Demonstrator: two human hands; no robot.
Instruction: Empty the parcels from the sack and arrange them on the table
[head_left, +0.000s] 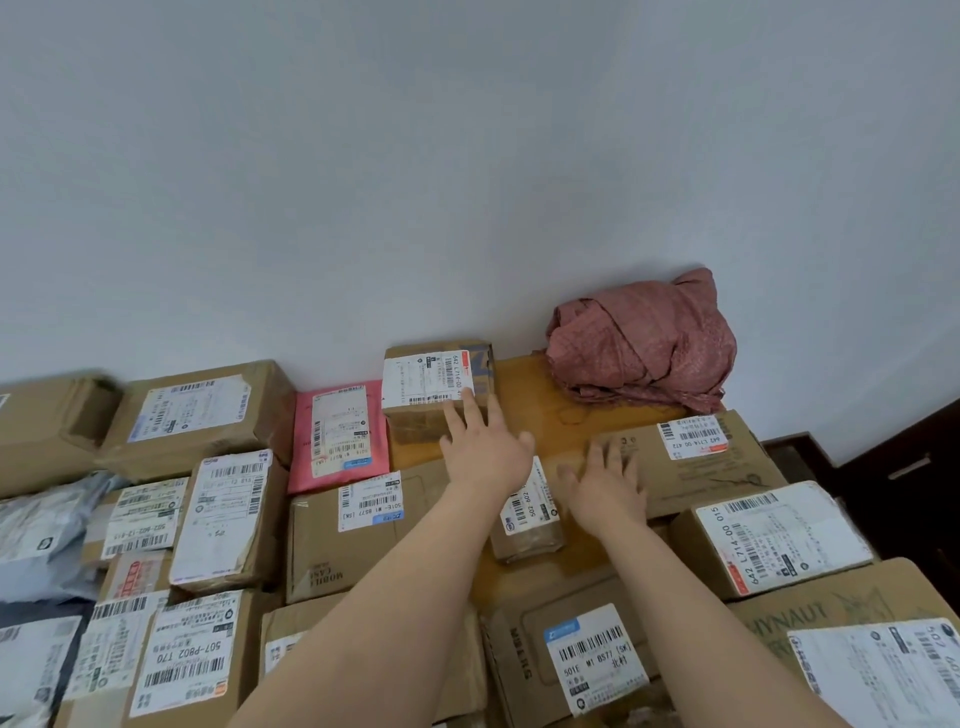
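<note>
A pale bare wall (467, 156) filled the upper half of what I could see. Below it the orange-brown table (527, 405) stood against that wall, nearly buried under parcels (221, 519) lying side by side, labels up, from the left edge across to the right.

The biggest in view was a long carton (727, 467) lying across the right side, with a white-labelled box (774, 535) touching its near side. At the left rear sat a broad brown carton (202, 415). Nearer the middle lay a flat one printed "MOBILE CASE" (358, 551).

The sack (644, 343), pinkish-red and crumpled into a heap, rested at the back of the table against the wall, just behind the long carton and apart from both hands. Whether it held anything I could not tell.

A pink mailer (337, 436) lay flat between the broad brown carton and a small cardboard box (431, 384) that stood hard against the wall. Another little box (524, 525) sat between the person's bare forearms.

The left hand (483, 452) reached forward, fingers spread wide and straight, its fingertips touching the near right corner of the small cardboard box without curling round it. The right hand (608, 488) lay palm down, fingers splayed, flat on the left end of the long carton, gripping nothing.
</note>
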